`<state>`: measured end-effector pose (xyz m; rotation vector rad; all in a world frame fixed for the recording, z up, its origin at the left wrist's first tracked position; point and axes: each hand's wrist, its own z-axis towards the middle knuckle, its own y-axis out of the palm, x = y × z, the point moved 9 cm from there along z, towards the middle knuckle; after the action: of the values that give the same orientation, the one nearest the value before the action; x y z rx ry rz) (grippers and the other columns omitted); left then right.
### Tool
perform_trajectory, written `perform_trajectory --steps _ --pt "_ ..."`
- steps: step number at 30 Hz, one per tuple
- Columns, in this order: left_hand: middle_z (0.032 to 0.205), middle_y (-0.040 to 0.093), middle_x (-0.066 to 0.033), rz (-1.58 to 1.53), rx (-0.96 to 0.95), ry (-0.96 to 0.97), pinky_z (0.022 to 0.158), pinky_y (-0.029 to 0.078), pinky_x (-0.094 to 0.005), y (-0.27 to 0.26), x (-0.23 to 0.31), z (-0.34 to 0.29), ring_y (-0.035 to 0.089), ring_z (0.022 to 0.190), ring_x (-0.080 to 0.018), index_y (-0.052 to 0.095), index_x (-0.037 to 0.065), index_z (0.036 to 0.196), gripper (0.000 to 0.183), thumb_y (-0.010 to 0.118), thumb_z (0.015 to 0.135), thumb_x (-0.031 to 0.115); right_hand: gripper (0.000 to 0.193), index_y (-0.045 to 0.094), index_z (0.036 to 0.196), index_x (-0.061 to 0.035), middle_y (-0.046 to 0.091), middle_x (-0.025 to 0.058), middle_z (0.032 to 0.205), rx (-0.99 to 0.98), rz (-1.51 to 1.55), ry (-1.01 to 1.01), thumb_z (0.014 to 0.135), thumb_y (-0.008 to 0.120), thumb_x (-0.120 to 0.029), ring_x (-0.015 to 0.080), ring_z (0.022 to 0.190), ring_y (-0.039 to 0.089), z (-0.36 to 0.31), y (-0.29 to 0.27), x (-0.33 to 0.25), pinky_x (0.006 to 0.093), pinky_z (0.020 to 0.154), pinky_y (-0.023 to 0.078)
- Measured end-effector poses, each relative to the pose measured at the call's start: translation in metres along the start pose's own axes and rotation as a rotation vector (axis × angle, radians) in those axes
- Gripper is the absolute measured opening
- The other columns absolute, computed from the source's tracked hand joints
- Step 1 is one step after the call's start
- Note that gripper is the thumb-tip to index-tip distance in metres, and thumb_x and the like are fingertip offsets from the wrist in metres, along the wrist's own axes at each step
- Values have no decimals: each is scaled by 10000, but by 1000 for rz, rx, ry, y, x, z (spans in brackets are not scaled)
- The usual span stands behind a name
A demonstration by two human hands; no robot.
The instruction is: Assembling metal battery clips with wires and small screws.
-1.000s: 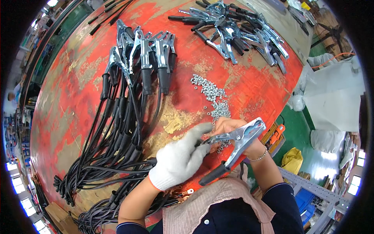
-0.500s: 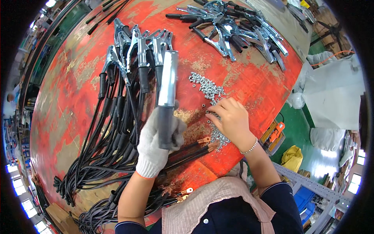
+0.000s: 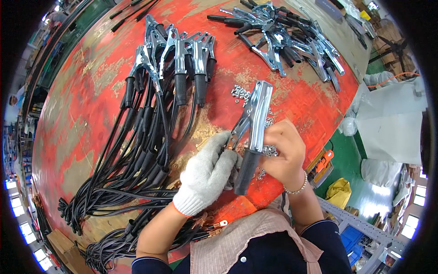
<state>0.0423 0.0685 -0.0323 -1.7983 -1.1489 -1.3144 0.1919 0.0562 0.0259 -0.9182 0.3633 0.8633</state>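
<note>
A metal spring clamp (image 3: 261, 118) with a black sleeved handle is held upright above the table, its jaws pointing away from me. My left hand (image 3: 205, 171), in a white knit glove, is closed around its lower handle. Near the gloved fingertips a bit of copper, like a cable lug (image 3: 229, 147), shows at the clamp. My right hand (image 3: 286, 150), bare with a beaded bracelet, is right beside the clamp with curled fingers. Its fingertips are partly hidden behind the clamp, so what they pinch cannot be seen. Small metal nuts (image 3: 241, 93) lie scattered behind the clamp and hand.
Several clamps fitted to black cables (image 3: 150, 141) lie in a bundle on the left of the red worn table (image 3: 105, 86). A heap of loose clamps (image 3: 283, 39) sits at the far right. More cables with copper lugs (image 3: 220, 223) lie near my apron.
The clamp has moved right and turned, now showing its open side. My left hand shifted right with it. My right hand moved from the nuts to beside the clamp. The view has shifted slightly.
</note>
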Motion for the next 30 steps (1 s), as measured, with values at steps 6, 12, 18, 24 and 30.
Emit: perform_trajectory --steps 6,12,18,24,30 --pt "792 638 -87 185 38 159 568 513 -278 -2 12 -2 622 651 -109 478 1 1309 360 496 967 113 256 726 812 -95 575 46 737 -29 -104 -93 581 830 -55 220 655 543 10 11 -16 326 565 419" --pt "743 627 -67 183 28 73 561 512 -278 -2 11 -3 620 622 -107 487 18 1308 353 492 971 123 258 733 808 -105 565 47 738 -33 -124 -103 575 839 -75 227 648 538 13 12 -22 334 558 411" --pt "725 624 -59 184 18 48 561 510 -274 -1 10 -2 619 615 -108 495 29 1303 346 495 970 124 273 739 827 -109 572 49 744 -15 -131 -113 576 842 -77 223 652 538 11 10 -21 332 562 413" --pt "747 636 -63 134 24 7 560 509 -272 0 3 -1 620 614 -109 508 28 1286 336 497 961 115 289 739 864 -111 611 41 772 -72 -107 -132 596 842 -78 221 681 561 8 13 -18 326 586 435" --pt "755 641 -73 85 13 -25 559 507 -294 1 4 -2 627 620 -129 507 29 1274 332 502 955 119 287 735 877 -112 626 37 772 -132 -105 -128 612 835 -68 222 694 575 13 14 -17 328 606 449"
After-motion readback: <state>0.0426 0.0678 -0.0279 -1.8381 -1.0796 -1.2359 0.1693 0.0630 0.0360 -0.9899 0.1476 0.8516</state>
